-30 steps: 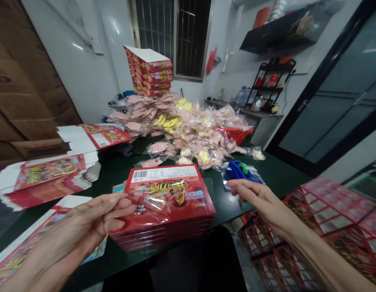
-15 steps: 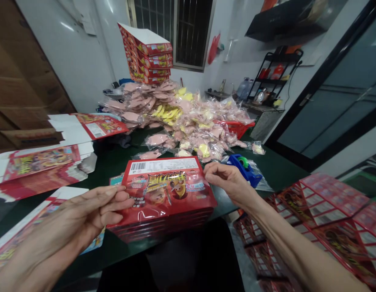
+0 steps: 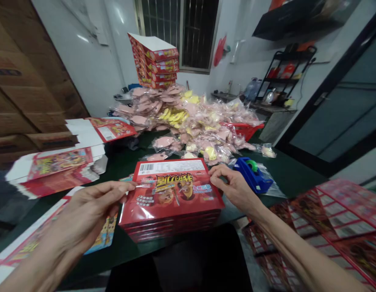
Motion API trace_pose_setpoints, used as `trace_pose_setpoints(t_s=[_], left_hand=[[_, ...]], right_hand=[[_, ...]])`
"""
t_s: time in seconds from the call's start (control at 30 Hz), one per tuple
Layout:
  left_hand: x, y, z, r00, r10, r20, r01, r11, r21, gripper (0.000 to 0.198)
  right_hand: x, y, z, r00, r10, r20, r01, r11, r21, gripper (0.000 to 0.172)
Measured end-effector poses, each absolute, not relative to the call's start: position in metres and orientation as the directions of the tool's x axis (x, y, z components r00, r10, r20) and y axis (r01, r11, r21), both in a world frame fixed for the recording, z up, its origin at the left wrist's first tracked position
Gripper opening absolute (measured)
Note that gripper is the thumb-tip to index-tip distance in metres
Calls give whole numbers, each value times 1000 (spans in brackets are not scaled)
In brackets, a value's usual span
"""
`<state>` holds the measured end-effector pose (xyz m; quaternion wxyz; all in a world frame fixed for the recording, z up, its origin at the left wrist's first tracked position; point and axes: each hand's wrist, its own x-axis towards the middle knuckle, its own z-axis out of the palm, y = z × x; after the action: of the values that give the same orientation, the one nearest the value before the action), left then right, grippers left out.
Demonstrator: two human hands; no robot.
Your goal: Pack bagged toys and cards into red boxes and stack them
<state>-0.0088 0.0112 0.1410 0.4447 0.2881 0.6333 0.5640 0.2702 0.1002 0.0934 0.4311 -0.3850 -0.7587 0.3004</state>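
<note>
A neat stack of flat red printed boxes (image 3: 175,198) with a shiny top lies in front of me, barcode side toward the back. At the stack's left edge, the thumb and fingers of my left hand (image 3: 87,215) are pinched together. A faint shiny line runs from these fingertips onto the box top; I cannot tell what it is. My right hand (image 3: 236,186) is closed in a similar pinch at the right edge, and anything between its fingertips is too small to make out. Just right of that hand stands a blue tape dispenser (image 3: 253,176) with a green roll.
Behind the stack rises a heap of bagged pink and yellow pieces (image 3: 190,117), with more red boxes (image 3: 157,61) beyond. Unfolded cartons (image 3: 60,166) and colourful printed sheets (image 3: 105,231) lie at left. Wrapped red boxes (image 3: 324,219) are piled at lower right.
My left fingers have closed from a looser curl into a pinch at the box's left edge. My right hand stays at the right edge. The whole view has shifted slightly.
</note>
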Motion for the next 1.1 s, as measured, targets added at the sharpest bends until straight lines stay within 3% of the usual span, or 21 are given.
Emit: trace_pose_setpoints(t_s=[0.2,0.37,0.73,0.87,0.97,1.03,1.1], left_hand=[[-15,17,120,-384,923,-39,-106,-3,994,34],[-14,21,103,-405,900,161,-11,-182,983,33],[-8,22,84,-490,836,247,162,-191,968,20],[-9,26,79,-538,808,240,167,-177,970,21],[-15,36,84,-572,781,249,156,-195,968,24],[-21,44,90,-576,766,284,190,-212,959,29],[-25,50,95,-512,788,342,335,-183,924,44]], right_hand=[[272,103,87,-342,847,407,365,519,-773,24],[271,103,88,-318,869,379,387,484,-785,29],[266,101,71,-190,894,405,440,447,-779,28],[262,103,64,-59,931,361,364,357,-860,27],[261,108,72,-20,953,304,310,294,-904,37],[257,108,87,-11,911,413,429,377,-821,40],[248,106,104,-87,807,584,595,513,-619,52]])
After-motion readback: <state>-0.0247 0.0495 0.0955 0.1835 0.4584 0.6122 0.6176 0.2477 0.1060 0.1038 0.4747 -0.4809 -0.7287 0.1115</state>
